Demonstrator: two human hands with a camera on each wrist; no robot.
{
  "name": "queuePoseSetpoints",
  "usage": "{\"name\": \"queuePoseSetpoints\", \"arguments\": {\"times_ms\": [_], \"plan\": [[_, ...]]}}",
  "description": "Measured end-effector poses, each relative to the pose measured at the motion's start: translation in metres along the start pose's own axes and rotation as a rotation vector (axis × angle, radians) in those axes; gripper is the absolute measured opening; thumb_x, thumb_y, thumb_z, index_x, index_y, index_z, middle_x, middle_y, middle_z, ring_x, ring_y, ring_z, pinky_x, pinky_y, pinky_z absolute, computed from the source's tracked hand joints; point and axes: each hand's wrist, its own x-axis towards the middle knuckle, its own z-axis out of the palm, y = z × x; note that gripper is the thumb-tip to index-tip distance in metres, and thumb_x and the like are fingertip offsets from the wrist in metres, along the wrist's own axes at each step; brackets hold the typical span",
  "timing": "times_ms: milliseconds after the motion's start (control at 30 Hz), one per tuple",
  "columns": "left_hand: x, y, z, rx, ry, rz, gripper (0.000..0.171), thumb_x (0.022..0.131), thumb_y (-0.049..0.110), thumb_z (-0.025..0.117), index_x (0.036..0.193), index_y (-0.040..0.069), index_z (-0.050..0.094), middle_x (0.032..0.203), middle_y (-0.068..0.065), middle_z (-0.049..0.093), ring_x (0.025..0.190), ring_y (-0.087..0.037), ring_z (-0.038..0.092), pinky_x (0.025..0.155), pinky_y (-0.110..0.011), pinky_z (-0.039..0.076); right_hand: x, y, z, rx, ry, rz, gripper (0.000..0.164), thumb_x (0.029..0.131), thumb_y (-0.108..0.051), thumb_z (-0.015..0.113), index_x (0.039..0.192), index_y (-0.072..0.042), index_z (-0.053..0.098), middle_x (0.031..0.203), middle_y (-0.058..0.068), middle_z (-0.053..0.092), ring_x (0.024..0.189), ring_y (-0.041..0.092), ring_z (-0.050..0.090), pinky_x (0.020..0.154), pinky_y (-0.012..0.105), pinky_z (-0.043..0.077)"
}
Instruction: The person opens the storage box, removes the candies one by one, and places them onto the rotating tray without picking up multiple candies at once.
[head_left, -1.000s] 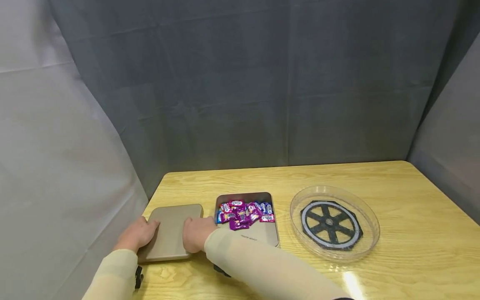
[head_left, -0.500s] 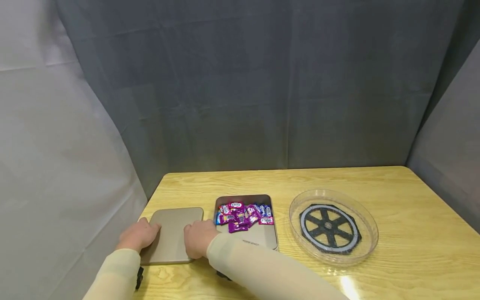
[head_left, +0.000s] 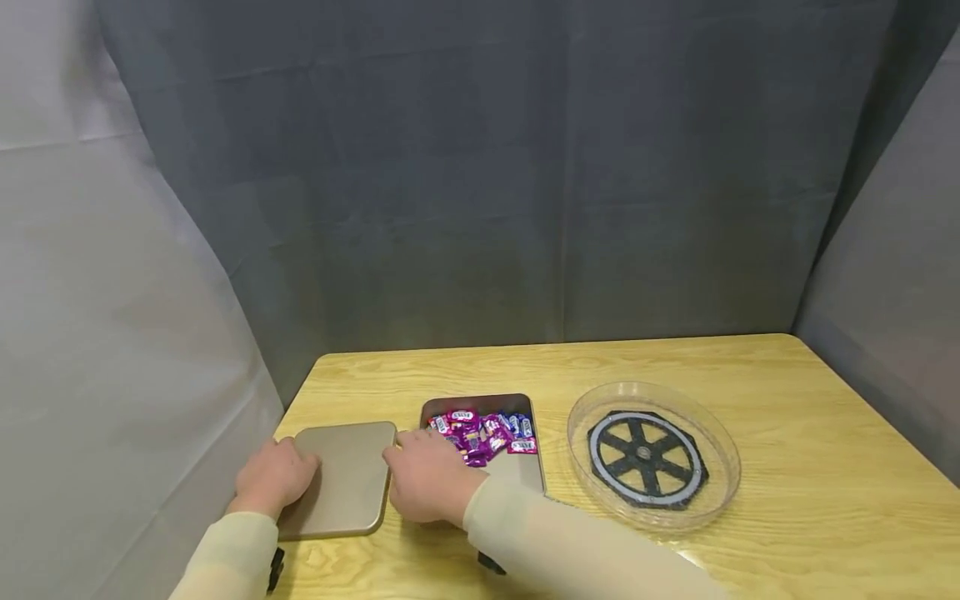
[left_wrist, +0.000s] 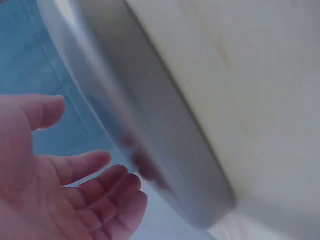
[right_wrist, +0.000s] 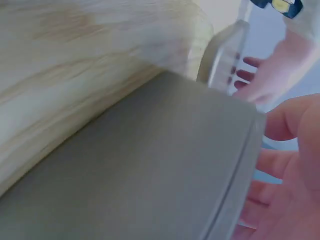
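In the head view a closed-looking, beige-grey flat tin [head_left: 348, 475] lies at the left of the table. My left hand [head_left: 276, 475] is at its left edge; in the left wrist view the fingers [left_wrist: 95, 200] are loosely bent close over the shiny top. Right of it stands an open tin [head_left: 521, 471] holding several wrapped candies [head_left: 483, 437], purple, pink and blue. My right hand [head_left: 431, 479] is over the gap between both tins, overlapping the open tin's left side. The right wrist view shows those fingers [right_wrist: 277, 162] relaxed at the upper edge of a grey tin wall [right_wrist: 135, 160].
A clear round dish [head_left: 723, 500] stands right of the tins, with a black spoked wheel-like piece [head_left: 642, 454] in it. The wooden table [head_left: 802, 467] is bounded by a dark cloth [head_left: 450, 208] behind and pale cloth at the sides.
My right hand has left the right side of the closed-looking tin and moved right to the open tin. The left hand stays at the left edge.
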Motion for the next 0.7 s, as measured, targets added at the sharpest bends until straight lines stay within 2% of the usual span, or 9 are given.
{"name": "queuePoseSetpoints", "arguments": {"times_ms": [100,300,500,700], "plan": [[-0.004,0.008,-0.002,-0.002,0.035,0.041,0.064,0.092,0.041,0.048,0.129,-0.011,0.044,0.121,-0.034,0.045,0.104,-0.052,0.045,0.078,-0.064,0.045,-0.016,0.018,-0.005,0.03,0.068,-0.003,0.041,0.086,-0.029,0.054,0.125,-0.018,0.057,0.125,0.005,0.054,0.118,0.02,0.042,0.104,0.035,0.034],[-0.014,0.035,-0.009,-0.025,0.113,0.15,0.056,0.093,0.038,0.048,0.128,-0.005,0.05,0.121,-0.029,0.048,0.103,-0.048,0.048,0.076,-0.062,0.046,-0.05,0.058,-0.01,0.086,0.167,0.021,0.04,0.084,-0.025,0.055,0.123,-0.015,0.059,0.121,0.006,0.055,0.116,0.022,0.043,0.103,0.039,0.036],[-0.021,0.073,-0.011,-0.033,0.168,0.263,0.052,0.092,0.04,0.052,0.126,0.001,0.054,0.119,-0.022,0.053,0.101,-0.04,0.052,0.08,-0.059,0.046,-0.083,0.1,-0.008,0.153,0.169,0.133,0.044,0.084,-0.026,0.056,0.126,-0.013,0.058,0.123,0.007,0.054,0.117,0.022,0.043,0.1,0.04,0.04],[-0.034,0.112,-0.014,-0.075,0.168,0.343,0.05,0.091,0.042,0.055,0.126,0.007,0.055,0.119,-0.014,0.055,0.105,-0.03,0.053,0.086,-0.054,0.047,-0.107,0.129,-0.003,0.202,0.14,0.249,0.044,0.085,-0.028,0.058,0.127,-0.013,0.057,0.124,0.005,0.054,0.113,0.021,0.046,0.095,0.042,0.044]]}}
